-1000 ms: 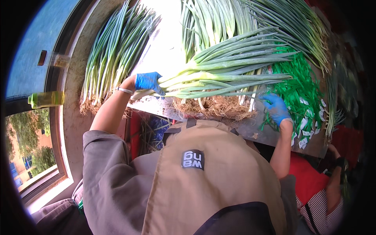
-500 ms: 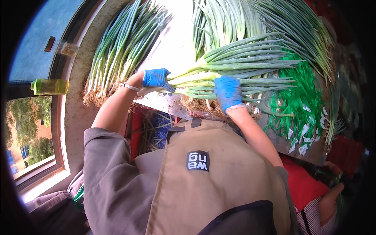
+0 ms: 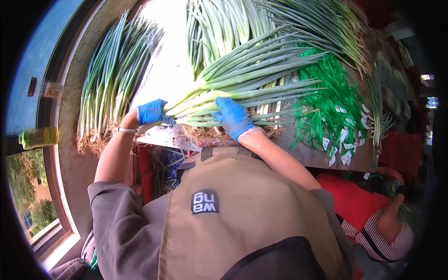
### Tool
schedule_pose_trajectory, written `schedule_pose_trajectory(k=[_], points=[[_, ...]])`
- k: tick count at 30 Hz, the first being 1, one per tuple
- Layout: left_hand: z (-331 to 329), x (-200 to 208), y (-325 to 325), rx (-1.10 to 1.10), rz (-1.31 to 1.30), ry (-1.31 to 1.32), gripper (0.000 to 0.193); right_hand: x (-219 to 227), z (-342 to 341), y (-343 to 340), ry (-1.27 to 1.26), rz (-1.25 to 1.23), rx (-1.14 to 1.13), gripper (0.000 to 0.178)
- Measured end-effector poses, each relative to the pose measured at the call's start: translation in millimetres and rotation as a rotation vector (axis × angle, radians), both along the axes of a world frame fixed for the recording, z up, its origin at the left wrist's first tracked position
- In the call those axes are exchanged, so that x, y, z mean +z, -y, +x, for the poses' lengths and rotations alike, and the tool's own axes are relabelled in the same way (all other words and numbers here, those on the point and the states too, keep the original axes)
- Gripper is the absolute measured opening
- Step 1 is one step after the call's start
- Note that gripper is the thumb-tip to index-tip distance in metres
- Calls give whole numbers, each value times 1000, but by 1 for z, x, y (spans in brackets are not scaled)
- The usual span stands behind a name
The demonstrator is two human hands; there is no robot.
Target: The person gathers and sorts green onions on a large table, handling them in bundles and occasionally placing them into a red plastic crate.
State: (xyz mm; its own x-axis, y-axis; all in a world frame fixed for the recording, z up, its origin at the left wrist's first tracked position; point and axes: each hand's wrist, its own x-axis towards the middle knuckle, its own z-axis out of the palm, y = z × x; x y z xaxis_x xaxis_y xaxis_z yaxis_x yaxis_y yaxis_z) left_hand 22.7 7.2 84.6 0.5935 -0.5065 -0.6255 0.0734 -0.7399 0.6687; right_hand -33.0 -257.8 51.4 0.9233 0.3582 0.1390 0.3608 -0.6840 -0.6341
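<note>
My left hand (image 3: 153, 113), in a blue glove, is closed round the pale root ends of a bunch of green onions (image 3: 261, 65). The bunch lies sideways, its green leaves fanning to the right. My right hand (image 3: 233, 118), gloved in blue too, lies on the lower stalks, with thumb and fingers apart. Brown roots of other green onions (image 3: 205, 134) show below the bunch, at the table's near edge. Close to the leaf tips sits a heap of green ties (image 3: 333, 88) with white tags.
Green onions (image 3: 109, 79) lie in a pile at the left by the window, and more piles (image 3: 228, 28) (image 3: 322, 35) are at the back. A yellow-green bottle (image 3: 39, 138) stands on the sill. At lower right, another person's red garment (image 3: 347, 200) is beside the table.
The whole view has shifted, so the table and both hands appear farther left. My right hand's fingers have loosened from round the stalks; my left hand keeps its hold.
</note>
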Motion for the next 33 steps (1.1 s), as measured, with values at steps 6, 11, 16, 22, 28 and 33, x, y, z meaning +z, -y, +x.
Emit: schedule_pose_trajectory(k=[6, 11, 16, 22, 28, 33], points=[[-6, 1, -3, 67, -45, -47, 31, 12, 29, 23, 229, -575, -83, 16], [-7, 15, 9, -6, 33, 45, 33, 10, 32, 33, 67, -426, -2, 26], [-8, 10, 5, 40, 69, 6, 36, 20, 34, 5, -103, -410, -18, 32], [-2, 5, -2, -5, 73, 41, 29, 52, 13, -30, -77, -78, 447, 19], [-8, 20, 14, -9, -22, 53, 33, 80, 2, 20, -101, -63, 520, 19], [-1, -12, 8, -61, -53, 155, 41, 102, 4, 12, -188, -24, 473, 15]])
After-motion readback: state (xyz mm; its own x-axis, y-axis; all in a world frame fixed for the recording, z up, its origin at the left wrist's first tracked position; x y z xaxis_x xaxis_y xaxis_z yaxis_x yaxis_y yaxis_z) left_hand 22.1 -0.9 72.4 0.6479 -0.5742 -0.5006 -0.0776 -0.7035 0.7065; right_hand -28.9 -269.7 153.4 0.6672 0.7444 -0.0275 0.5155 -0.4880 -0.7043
